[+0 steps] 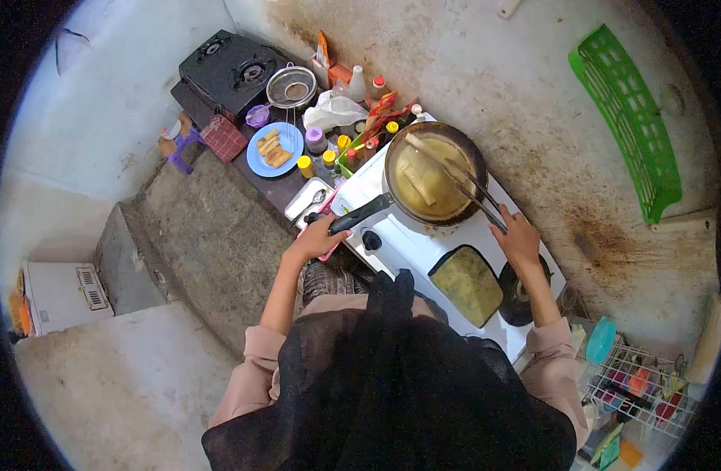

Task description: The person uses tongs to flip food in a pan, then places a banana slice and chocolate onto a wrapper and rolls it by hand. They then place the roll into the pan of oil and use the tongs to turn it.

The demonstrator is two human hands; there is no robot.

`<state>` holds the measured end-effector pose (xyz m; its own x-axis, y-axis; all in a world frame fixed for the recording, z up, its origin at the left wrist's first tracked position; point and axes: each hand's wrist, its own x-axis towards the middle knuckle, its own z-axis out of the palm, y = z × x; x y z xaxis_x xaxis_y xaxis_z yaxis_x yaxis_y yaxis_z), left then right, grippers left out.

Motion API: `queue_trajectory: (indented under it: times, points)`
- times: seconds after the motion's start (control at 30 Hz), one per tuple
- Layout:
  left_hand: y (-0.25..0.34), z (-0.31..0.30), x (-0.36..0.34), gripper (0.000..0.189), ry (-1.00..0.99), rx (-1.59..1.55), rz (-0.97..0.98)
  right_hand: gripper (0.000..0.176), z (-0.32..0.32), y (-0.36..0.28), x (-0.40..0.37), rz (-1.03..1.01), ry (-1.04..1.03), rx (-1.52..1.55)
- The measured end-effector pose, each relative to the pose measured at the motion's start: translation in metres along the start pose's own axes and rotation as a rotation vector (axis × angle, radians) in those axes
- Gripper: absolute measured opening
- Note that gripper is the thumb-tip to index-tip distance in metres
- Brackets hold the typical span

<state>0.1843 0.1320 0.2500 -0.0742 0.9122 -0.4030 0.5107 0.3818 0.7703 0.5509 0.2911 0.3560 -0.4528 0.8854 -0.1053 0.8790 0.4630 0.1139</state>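
Note:
On the white stove sits a dark frying pan with yellowish oil in it. Pale spring rolls lie in the oil. My left hand is closed around the end of the pan's black handle. A pair of metal tongs is gripped in my right hand, and their tips reach into the pan near the rolls. To the left, a light blue plate bears several browned rolls.
A square green-topped pad lies on the stove below the pan. Spice jars, bottles and a strainer crowd the dark counter. Beyond stands a black two-burner stove. A wire rack holds items at lower right.

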Motion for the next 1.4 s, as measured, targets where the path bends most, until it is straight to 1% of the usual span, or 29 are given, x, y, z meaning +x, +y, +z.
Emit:
queue_trajectory:
  times: [0.07, 0.17, 0.27, 0.33, 0.43, 0.53, 0.57, 0.67, 0.77, 0.87, 0.97, 1.03, 1.13, 1.23, 1.33, 1.4]
  points:
    - [-0.002, 0.002, 0.002, 0.045, 0.002, 0.004, -0.001, 0.051, 0.012, 0.019, 0.002, -0.053, 0.081, 0.158]
    - [-0.003, 0.002, 0.002, 0.044, 0.004, -0.019, 0.018, 0.046, -0.012, 0.021, 0.007, 0.108, -0.211, 0.585]
    - [-0.003, 0.002, 0.002, 0.044, 0.008, -0.039, 0.028, 0.045, -0.006, 0.03, 0.008, 0.354, -0.466, 0.95]
    - [-0.001, 0.001, 0.001, 0.043, 0.011, -0.054, 0.027, 0.044, 0.002, 0.037, 0.009, 0.427, -0.542, 1.057]
    - [-0.013, 0.005, 0.005, 0.054, 0.046, 0.043, 0.155, 0.042, 0.01, 0.045, 0.007, 0.486, -0.635, 1.201]
    - [-0.01, 0.003, 0.005, 0.054, -0.029, -0.023, 0.062, 0.042, 0.01, 0.049, 0.005, 0.539, -0.68, 1.286]
    - [-0.011, 0.003, 0.005, 0.054, -0.027, -0.015, 0.071, 0.042, 0.009, 0.05, 0.004, 0.56, -0.689, 1.306]
    - [-0.016, 0.005, 0.007, 0.053, -0.017, 0.002, 0.097, 0.043, -0.001, 0.053, -0.002, 0.502, -0.639, 1.258]
    - [-0.015, 0.005, 0.007, 0.053, -0.015, 0.008, 0.1, 0.049, -0.017, 0.047, -0.007, 0.454, -0.538, 1.016]
    - [-0.008, 0.002, 0.005, 0.053, -0.037, -0.001, 0.075, 0.053, -0.031, 0.036, -0.008, 0.339, -0.437, 0.796]
    - [-0.007, 0.002, 0.004, 0.052, -0.026, -0.015, 0.078, 0.054, -0.01, 0.033, -0.011, 0.071, -0.047, 0.397]
    - [-0.005, 0.001, 0.003, 0.052, -0.024, 0.008, 0.094, 0.053, -0.031, 0.009, -0.01, 0.116, -0.069, 0.374]
    - [0.006, -0.002, -0.001, 0.041, -0.02, -0.036, 0.01, 0.052, -0.04, -0.019, -0.001, 0.133, -0.134, 0.319]
    - [0.001, 0.0, 0.001, 0.042, -0.004, -0.028, 0.03, 0.051, -0.029, -0.026, 0.006, 0.119, -0.156, 0.235]
    - [-0.002, 0.0, 0.003, 0.043, -0.042, -0.063, -0.009, 0.05, -0.023, -0.026, 0.007, 0.077, -0.137, 0.194]
    - [-0.005, 0.001, 0.003, 0.043, -0.014, -0.035, 0.034, 0.05, -0.023, -0.025, 0.005, 0.046, -0.131, 0.181]
